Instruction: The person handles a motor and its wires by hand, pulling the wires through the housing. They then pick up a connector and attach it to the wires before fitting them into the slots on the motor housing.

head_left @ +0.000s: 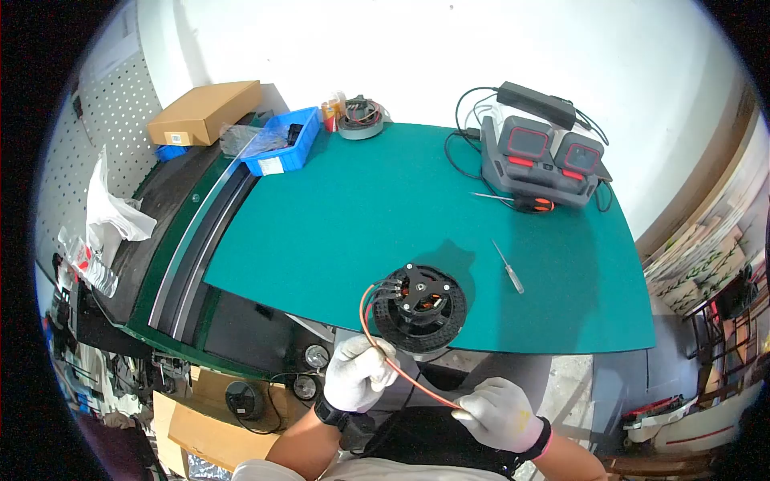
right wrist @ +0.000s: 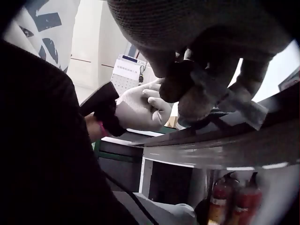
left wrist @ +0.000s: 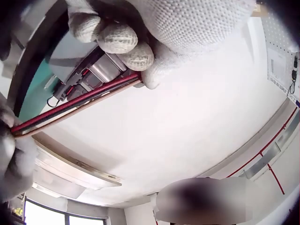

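A round black motor (head_left: 433, 322) with a three-armed top plate lies near the front edge of the green mat. From its left side a bundle of wires (head_left: 421, 386) loops toward the person; red, black and orange-brown strands show in the left wrist view. White-gloved, the left hand (head_left: 358, 373) grips the bundle just in front of the motor. Farther along, the right hand (head_left: 497, 414), also gloved, pinches the wires near their end, the stretch between the hands held fairly straight. A translucent strip (right wrist: 251, 110) sticks out past the right hand's fingers in the right wrist view.
Right of the motor lies a clear-handled screwdriver (head_left: 508, 271). Behind it are an orange-black screwdriver (head_left: 533, 204) and a battery charger (head_left: 545, 176). At the back stand another wired motor (head_left: 361, 128) and a blue bin (head_left: 301, 156). A cardboard box (head_left: 204, 112) sits at left.
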`<control>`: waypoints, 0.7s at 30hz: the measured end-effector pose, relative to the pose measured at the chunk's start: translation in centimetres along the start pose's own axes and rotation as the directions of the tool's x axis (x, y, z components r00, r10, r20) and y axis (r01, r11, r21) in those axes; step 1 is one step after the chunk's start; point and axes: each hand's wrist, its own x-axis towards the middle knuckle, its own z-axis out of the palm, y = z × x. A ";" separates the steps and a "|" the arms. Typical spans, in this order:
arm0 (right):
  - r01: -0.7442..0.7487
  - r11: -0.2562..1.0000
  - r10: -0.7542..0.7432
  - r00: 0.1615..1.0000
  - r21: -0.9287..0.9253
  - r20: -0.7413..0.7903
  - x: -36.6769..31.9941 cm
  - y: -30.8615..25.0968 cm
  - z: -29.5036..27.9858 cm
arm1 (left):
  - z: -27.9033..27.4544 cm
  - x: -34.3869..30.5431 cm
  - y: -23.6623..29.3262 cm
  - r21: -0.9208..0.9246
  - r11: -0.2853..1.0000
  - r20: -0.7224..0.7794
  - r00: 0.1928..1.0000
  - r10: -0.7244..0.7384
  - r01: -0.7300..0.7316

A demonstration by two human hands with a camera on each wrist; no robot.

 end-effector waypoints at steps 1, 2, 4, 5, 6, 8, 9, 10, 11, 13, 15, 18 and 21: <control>0.008 1.000 -0.007 0.999 0.017 -0.047 -0.2 0.0 0.0 | -0.1 0.0 0.0 0.000 1.000 0.002 1.000 -0.007 0.007; 0.016 0.999 -0.013 0.995 0.032 -0.095 -0.4 -0.1 0.0 | -0.3 0.2 -0.1 -0.034 0.999 0.023 1.000 -0.002 0.003; 0.015 0.999 -0.011 0.994 0.034 -0.112 -0.6 -0.2 -0.2 | -0.7 0.4 0.0 -0.020 1.000 0.050 0.999 0.009 -0.008; 0.022 0.999 -0.017 0.992 0.038 -0.124 -0.6 -0.3 -0.2 | -0.8 0.4 0.0 -0.019 1.000 0.052 0.999 0.006 -0.005; 0.020 0.999 -0.015 0.992 0.038 -0.126 -0.6 -0.4 -0.3 | -0.9 0.4 0.0 -0.035 0.999 0.078 0.997 0.008 -0.005; 0.023 0.998 -0.019 0.996 0.051 -0.082 -0.1 -0.8 -0.6 | -1.1 0.3 -0.2 -0.091 0.996 0.128 0.992 0.000 0.011; 0.012 0.998 -0.007 0.996 0.055 -0.091 0.0 -1.0 -0.7 | -1.0 0.1 -0.6 -0.086 0.996 0.129 0.992 -0.014 0.025; 0.021 0.998 -0.016 0.995 0.053 -0.094 0.3 -1.3 -0.9 | -0.6 -0.1 -1.2 -0.089 0.996 0.187 0.982 0.000 0.017; 0.032 0.998 -0.028 0.995 0.048 -0.097 0.8 -1.7 -1.1 | -0.2 -0.2 -1.4 -0.094 0.996 0.246 0.969 0.018 0.005; 0.019 0.999 -0.015 0.995 0.037 -0.101 1.5 -2.3 -1.7 | -0.8 -0.1 -0.6 0.302 0.946 0.367 0.902 -0.225 0.113; 0.014 1.000 -0.011 0.995 0.025 -0.101 1.7 -2.5 -1.6 | 2.0 -0.4 -0.1 0.610 0.789 0.394 0.891 -0.226 -0.070; 0.019 0.999 -0.016 0.995 0.027 -0.099 1.5 -2.5 -1.3 | 2.9 -0.8 -0.3 0.666 0.745 0.351 0.898 -0.266 -0.041; 0.009 1.000 -0.008 0.998 0.018 -0.061 1.4 -2.7 -2.0 | 3.5 -0.9 -0.5 0.675 0.737 0.327 0.910 -0.253 -0.038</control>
